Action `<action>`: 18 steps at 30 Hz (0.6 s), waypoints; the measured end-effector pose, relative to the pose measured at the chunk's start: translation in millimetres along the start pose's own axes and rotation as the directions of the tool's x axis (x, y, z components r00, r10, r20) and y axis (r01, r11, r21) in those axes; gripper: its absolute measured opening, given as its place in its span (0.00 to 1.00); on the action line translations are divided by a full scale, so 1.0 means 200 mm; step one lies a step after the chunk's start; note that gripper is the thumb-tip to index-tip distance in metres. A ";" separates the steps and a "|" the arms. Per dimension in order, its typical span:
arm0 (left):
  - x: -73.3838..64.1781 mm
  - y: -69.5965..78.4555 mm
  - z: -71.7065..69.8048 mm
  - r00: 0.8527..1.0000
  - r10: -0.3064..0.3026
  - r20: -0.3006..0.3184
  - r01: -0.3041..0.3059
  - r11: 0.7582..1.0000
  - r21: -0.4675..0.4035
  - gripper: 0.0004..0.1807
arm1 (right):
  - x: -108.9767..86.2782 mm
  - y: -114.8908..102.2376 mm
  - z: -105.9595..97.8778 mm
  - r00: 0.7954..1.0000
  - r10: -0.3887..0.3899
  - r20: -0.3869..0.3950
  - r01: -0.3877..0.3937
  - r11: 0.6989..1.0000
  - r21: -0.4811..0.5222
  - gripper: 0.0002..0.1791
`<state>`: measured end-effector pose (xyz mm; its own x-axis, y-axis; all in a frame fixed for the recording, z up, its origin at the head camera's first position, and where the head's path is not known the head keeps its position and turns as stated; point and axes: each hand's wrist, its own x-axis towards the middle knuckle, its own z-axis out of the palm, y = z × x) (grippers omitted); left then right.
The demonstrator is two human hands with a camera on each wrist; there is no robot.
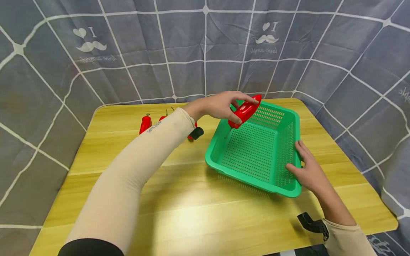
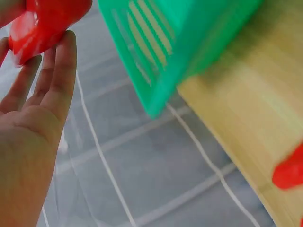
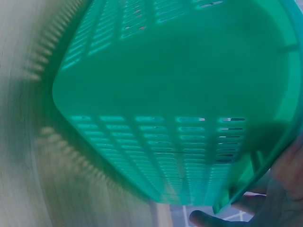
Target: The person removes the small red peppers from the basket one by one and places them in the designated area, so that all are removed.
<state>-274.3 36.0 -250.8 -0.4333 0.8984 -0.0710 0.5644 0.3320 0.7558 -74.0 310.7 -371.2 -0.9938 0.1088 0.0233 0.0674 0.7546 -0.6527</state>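
My left hand [image 1: 219,105] pinches a glossy red pepper [image 1: 246,111] between thumb and fingers, above the far left part of a green plastic basket [image 1: 251,180]. The pepper is tilted, its thin stem pointing down towards the basket. The left wrist view shows the pepper [image 2: 52,21] at the fingertips of the left hand [image 2: 35,123]. At the basket's right side, my right hand [image 1: 310,174] grips the rim with the thumb over the inner side. In the right wrist view, the slotted basket wall [image 3: 180,85] fills most of the picture beside the right hand [image 3: 279,194]. The basket's floor shows no peppers.
Several more red peppers [image 1: 145,123] lie on the wooden table [image 1: 179,213] at the back left, partly hidden behind the left forearm [image 1: 128,177]. A grey curtain [image 1: 179,42] with white lines surrounds the table's back and sides. Black wrist mounts [image 1: 312,225] sit on the arms.
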 end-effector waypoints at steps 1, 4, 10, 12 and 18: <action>-0.02 -0.02 -0.03 1.000 -0.014 -0.022 0.014 1.000 -0.009 0.36 | 0.00 0.00 0.00 1.000 0.000 -0.001 0.000 1.000 -0.001 0.46; -0.10 -0.10 -0.10 0.995 -0.054 -0.086 0.051 0.998 -0.039 0.36 | 0.00 0.00 0.00 1.000 -0.003 0.003 0.003 1.000 -0.008 0.46; -0.27 -0.35 -0.24 0.954 -0.215 -0.211 0.202 0.976 -0.082 0.37 | 0.01 0.00 0.00 1.000 0.000 0.010 0.000 1.000 -0.013 0.46; -0.33 -0.45 -0.28 0.931 -0.273 -0.242 0.259 0.962 -0.089 0.37 | 0.01 0.00 0.00 1.000 0.001 0.010 -0.001 1.000 -0.013 0.46; -0.53 -0.67 -0.36 0.862 -0.408 -0.301 0.399 0.912 -0.093 0.38 | 0.01 0.00 0.00 1.000 0.000 0.010 0.000 1.000 -0.007 0.46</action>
<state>-354.7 -124.4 -298.1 -0.8152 0.5525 -0.1738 0.2763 0.6348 0.7216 -75.8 310.7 -371.7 -0.9947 0.1020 0.0156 0.0677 0.7589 -0.6477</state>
